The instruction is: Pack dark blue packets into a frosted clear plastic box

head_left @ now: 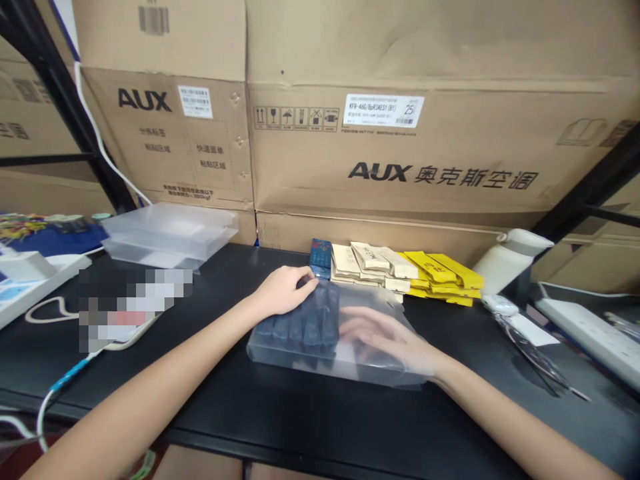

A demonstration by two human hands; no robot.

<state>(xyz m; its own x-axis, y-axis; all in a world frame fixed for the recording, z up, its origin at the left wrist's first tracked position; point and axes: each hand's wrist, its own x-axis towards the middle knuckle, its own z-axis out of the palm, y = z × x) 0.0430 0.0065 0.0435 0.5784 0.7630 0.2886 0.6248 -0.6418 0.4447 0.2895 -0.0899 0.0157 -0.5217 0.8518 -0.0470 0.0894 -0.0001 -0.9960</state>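
Observation:
A clear plastic box (pixel 295 363) lies on the black table (pixel 220 400) in front of me, with several dark blue packets (pixel 313 320) side by side in its left part. My left hand (pixel 287 290) rests at the box's back left, fingers bent over its edge by the packets; whether it grips anything is hidden. Inside the box, seen through the plastic, my right hand (pixel 380 333) has its fingers spread beside the packets. Behind the box stand a dark blue packet (pixel 321 257), cream packets (pixel 373 263) and yellow packets (pixel 443 273).
More clear boxes (pixel 170 233) are stacked at the back left, near a blurred-out device (pixel 135 310) with a cable. A white bottle (pixel 517 260), glasses (pixel 537 353) and a power strip (pixel 595 333) lie to the right. Large cartons (pixel 425 60) stand behind.

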